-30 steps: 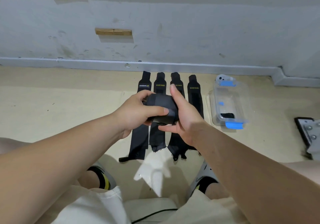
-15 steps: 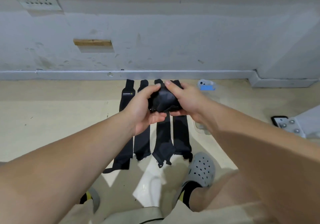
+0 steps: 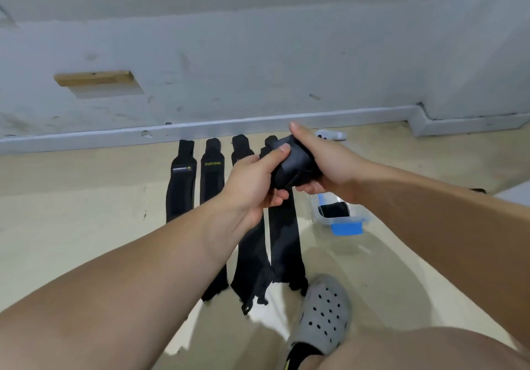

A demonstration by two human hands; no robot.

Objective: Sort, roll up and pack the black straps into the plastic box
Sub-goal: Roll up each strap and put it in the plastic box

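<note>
Four black straps (image 3: pixel 180 189) lie flat on the floor (image 3: pixel 86 212), side by side, running from the baseboard (image 3: pixel 86 138) at the far wall toward the near edge of my feed. The second from the left shows yellow lettering. Above the right-hand pair, both hands hold a rolled strap (image 3: pixel 295 166). The left hand (image 3: pixel 252 183) grips its left side, thumb pressed across the top and fingers curled beneath. The right hand (image 3: pixel 329 169) wraps the right side, fingers curled under. Just right of the flat row sits the plastic box (image 3: pixel 325 221), partly hidden behind the right wrist, its blue latch (image 3: pixel 347 227) at the near end. Inside I make out one packed roll (image 3: pixel 334 210). A grey clog (image 3: pixel 324 315) stands nearest me, just beside the rightmost strap's end.
</note>
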